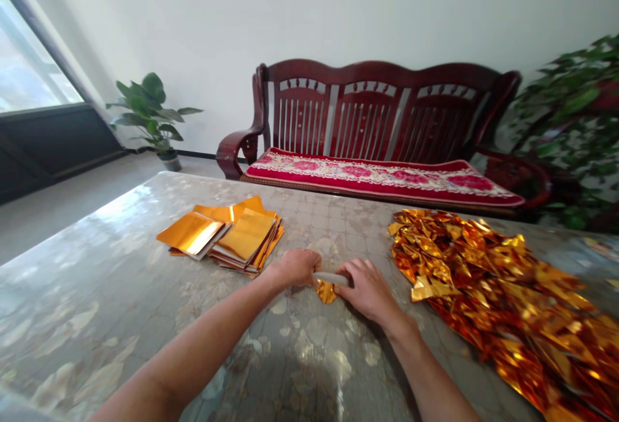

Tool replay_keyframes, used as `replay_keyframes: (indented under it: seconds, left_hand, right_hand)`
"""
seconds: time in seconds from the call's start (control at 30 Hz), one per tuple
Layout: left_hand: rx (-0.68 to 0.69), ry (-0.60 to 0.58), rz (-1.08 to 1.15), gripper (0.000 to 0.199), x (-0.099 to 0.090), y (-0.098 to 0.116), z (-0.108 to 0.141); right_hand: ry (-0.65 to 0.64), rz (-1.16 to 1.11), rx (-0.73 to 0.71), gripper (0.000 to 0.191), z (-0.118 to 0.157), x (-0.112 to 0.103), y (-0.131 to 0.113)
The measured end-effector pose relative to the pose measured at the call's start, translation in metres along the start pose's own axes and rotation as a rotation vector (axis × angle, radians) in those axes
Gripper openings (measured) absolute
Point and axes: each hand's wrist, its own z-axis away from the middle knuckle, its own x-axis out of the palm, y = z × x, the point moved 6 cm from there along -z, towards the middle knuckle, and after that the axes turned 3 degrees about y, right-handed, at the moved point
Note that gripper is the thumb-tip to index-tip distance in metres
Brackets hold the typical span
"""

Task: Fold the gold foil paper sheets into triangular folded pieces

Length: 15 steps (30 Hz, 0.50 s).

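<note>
Near the middle of the table, my left hand [298,268] and my right hand [366,288] grip the two ends of one small piece of gold foil paper [327,291]. Its upper edge shows as a pale grey-white strip between the hands, and the gold side faces me below it. Fingers of both hands are closed on the paper. To the left lies a loose stack of flat gold foil sheets [245,233]. A large heap of folded gold foil pieces [459,261] spreads along the right side of the table.
The table [145,319] has a glossy patterned cover. Behind its far edge stands a dark red wooden bench [362,119] with a red floral cushion [355,173]. A potted plant [153,112] stands at the back left, and leafy greenery [575,106] at the right.
</note>
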Motion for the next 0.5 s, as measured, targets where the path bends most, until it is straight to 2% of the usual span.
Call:
replay_keyframes:
  seconds: [0.2, 0.33, 0.4, 0.5]
  left_hand:
    - [0.025, 0.046, 0.022, 0.028, 0.0, -0.001, 0.001]
    - [0.017, 0.102, 0.058, 0.016, 0.003, -0.002, 0.015]
    - [0.018, 0.14, 0.089, 0.01, 0.007, -0.003, 0.024]
    - [0.095, 0.279, 0.158, 0.007, 0.01, 0.001, 0.037]
  right_hand:
    - [0.018, -0.043, -0.001, 0.011, -0.002, 0.003, 0.002]
    - [0.052, -0.096, -0.012, 0.006, 0.001, 0.005, 0.002]
    - [0.072, -0.114, -0.026, 0.007, 0.004, 0.006, 0.003]
    - [0.107, -0.138, -0.072, 0.009, 0.008, 0.007, 0.002]
